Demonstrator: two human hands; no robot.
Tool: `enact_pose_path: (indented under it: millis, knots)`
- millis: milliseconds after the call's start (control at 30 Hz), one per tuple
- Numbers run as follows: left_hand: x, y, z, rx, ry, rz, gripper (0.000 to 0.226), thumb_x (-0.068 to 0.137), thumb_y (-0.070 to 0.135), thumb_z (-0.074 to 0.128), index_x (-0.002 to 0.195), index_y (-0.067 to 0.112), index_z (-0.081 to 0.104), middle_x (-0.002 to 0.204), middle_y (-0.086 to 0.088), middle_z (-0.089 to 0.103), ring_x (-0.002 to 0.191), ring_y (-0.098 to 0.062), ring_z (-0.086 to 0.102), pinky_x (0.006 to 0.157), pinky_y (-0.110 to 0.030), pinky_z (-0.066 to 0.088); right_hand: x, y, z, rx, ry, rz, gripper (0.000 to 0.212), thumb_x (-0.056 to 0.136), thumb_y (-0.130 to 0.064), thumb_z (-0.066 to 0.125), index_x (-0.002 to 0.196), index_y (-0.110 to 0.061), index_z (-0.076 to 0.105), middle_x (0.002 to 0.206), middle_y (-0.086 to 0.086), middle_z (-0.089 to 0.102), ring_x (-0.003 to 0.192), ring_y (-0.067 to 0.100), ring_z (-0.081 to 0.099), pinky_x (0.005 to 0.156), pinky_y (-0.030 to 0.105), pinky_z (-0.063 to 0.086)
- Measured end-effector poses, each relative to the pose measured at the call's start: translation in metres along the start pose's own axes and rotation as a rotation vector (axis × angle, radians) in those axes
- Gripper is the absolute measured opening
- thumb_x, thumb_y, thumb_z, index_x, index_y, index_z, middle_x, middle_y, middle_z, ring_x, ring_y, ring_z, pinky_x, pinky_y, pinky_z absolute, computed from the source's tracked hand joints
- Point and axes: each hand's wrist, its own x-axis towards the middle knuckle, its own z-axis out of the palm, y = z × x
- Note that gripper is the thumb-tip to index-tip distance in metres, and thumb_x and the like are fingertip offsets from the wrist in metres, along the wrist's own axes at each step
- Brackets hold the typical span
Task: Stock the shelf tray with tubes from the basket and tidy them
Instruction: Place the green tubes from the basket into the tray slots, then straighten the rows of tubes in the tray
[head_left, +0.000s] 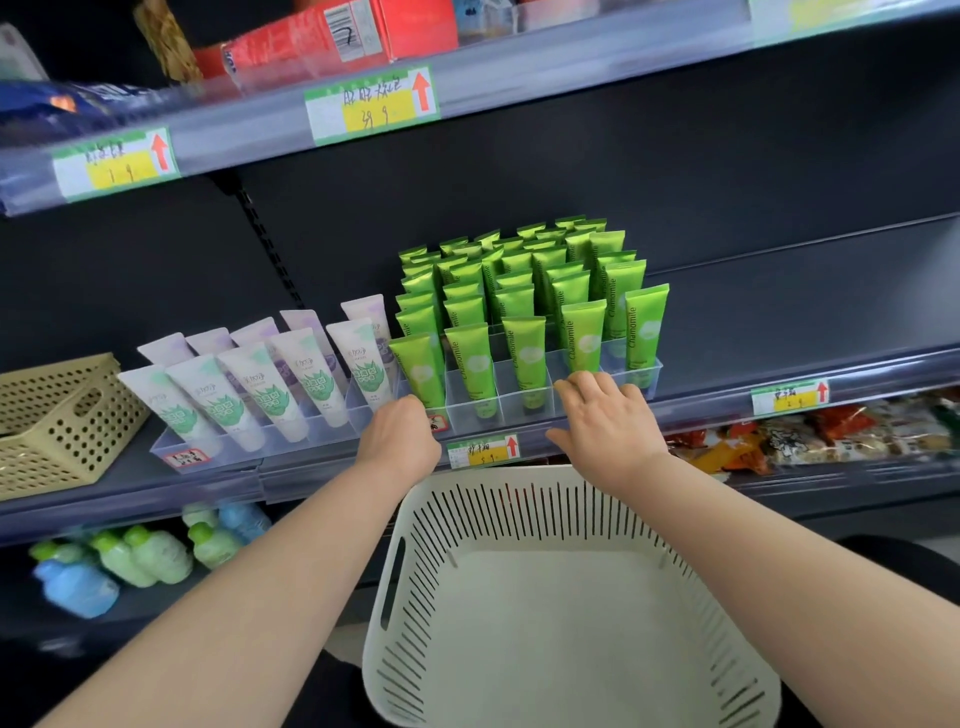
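Several green Chamomile tubes (524, 291) stand upright in rows in a clear shelf tray (506, 402) on the middle shelf. My left hand (400, 436) holds the tray's front left corner, fingers curled over its edge. At the front right rim, my right hand (605, 415) rests with its fingers bent over the tray's front wall. Below my arms sits the white slotted basket (519, 525), and no tubes show inside it.
A second clear tray of white and purple tubes (260, 384) stands to the left. A beige perforated basket (57, 421) sits at the far left. Price tags line the shelf edge (779, 410). Bottles (130, 561) and snack packs (831, 431) fill the shelf below.
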Motion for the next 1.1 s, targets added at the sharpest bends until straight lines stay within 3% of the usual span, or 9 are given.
enact_pose_path:
  millis: [167,300,433,500,600,733,833,1100]
  knots:
    - [0.0,0.006,0.004,0.019,0.008,0.029,0.026,0.086,-0.002,0.051,0.111,0.005,0.056,0.098,-0.009,0.055,0.083,-0.026,0.047,0.064,-0.035,0.038,-0.002,0.006,-0.001,-0.001,0.009,0.02,0.053,0.096,-0.053,0.036,0.134,-0.017,0.039,0.129,0.002,0.042,0.118,0.024,0.04,0.093,0.038,0.036]
    - [-0.001,0.011,0.01,0.019,0.02,0.068,0.022,0.087,0.0,0.052,0.108,0.006,0.055,0.105,-0.013,0.058,0.085,-0.028,0.05,0.065,-0.035,0.038,-0.005,0.015,-0.001,0.003,0.013,0.031,0.053,0.096,-0.053,0.035,0.135,-0.018,0.038,0.129,0.001,0.042,0.119,0.023,0.04,0.093,0.038,0.037]
    - [-0.004,0.017,0.019,-0.027,0.035,0.095,0.025,0.086,0.0,0.053,0.109,0.007,0.054,0.112,-0.013,0.058,0.099,-0.03,0.055,0.069,-0.035,0.04,-0.007,0.021,0.0,0.0,0.018,0.033,0.053,0.096,-0.053,0.035,0.137,-0.019,0.036,0.13,0.0,0.042,0.119,0.023,0.04,0.093,0.038,0.037]
    - [-0.006,0.017,0.024,-0.049,0.043,0.102,0.03,0.086,0.001,0.054,0.115,0.007,0.053,0.123,-0.012,0.053,0.109,-0.029,0.053,0.08,-0.036,0.045,-0.008,0.022,0.001,-0.004,0.022,0.028,0.054,0.096,-0.053,0.035,0.138,-0.019,0.035,0.131,0.0,0.041,0.119,0.023,0.04,0.093,0.038,0.037]
    - [-0.011,0.014,0.033,-0.02,0.064,0.154,0.055,0.088,0.004,0.056,0.139,0.005,0.037,0.143,-0.008,0.034,0.131,-0.026,0.036,0.101,-0.032,0.039,-0.01,0.023,0.002,0.008,0.028,0.026,0.055,0.095,-0.052,0.037,0.139,-0.019,0.034,0.133,0.001,0.041,0.12,0.023,0.04,0.095,0.039,0.037]
    - [-0.017,0.003,0.047,0.055,0.09,0.245,0.075,0.085,0.002,0.059,0.147,0.005,0.019,0.147,-0.008,0.02,0.137,-0.029,0.021,0.108,-0.033,0.034,-0.012,0.026,0.005,0.016,0.026,0.014,0.059,0.095,-0.052,0.04,0.143,-0.019,0.031,0.139,0.001,0.039,0.124,0.024,0.038,0.095,0.039,0.036]
    - [-0.019,0.0,0.052,0.088,0.088,0.265,0.08,0.083,0.001,0.059,0.149,0.005,0.013,0.146,-0.008,0.016,0.138,-0.032,0.016,0.109,-0.035,0.033,-0.013,0.027,0.007,0.031,0.032,0.012,0.06,0.094,-0.051,0.042,0.144,-0.018,0.032,0.14,0.002,0.04,0.126,0.025,0.038,0.097,0.04,0.036]
    - [-0.019,0.006,0.052,0.073,0.091,0.241,0.077,0.083,0.001,0.058,0.148,0.006,0.017,0.145,-0.007,0.018,0.136,-0.031,0.019,0.1,-0.034,0.042,-0.012,0.029,0.008,0.034,0.053,0.013,0.059,0.095,-0.052,0.039,0.143,-0.018,0.033,0.139,0.001,0.04,0.126,0.023,0.038,0.099,0.039,0.034]
